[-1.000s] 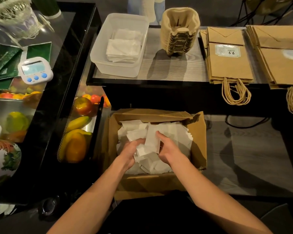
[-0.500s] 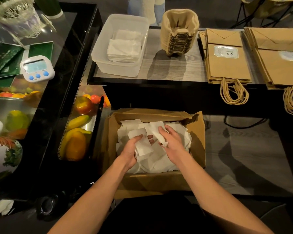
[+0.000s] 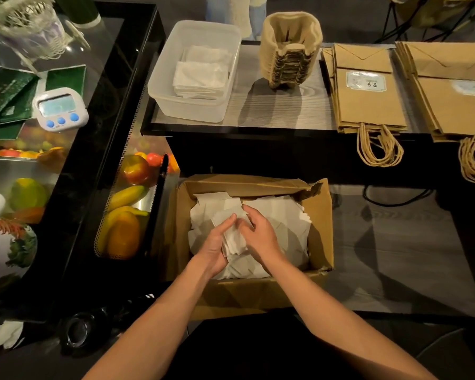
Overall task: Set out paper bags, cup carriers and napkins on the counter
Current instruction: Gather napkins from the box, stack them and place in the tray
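Paper bags [image 3: 368, 113], label [image 3: 365, 81] "9.9"

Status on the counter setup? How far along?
Done: two stacks of paper bags and a stack of cup carriers sit on the counter, with some folded napkins in the tub. In hand: the left hand and right hand gather loose napkins in the cardboard box. Left: move them to the tub.
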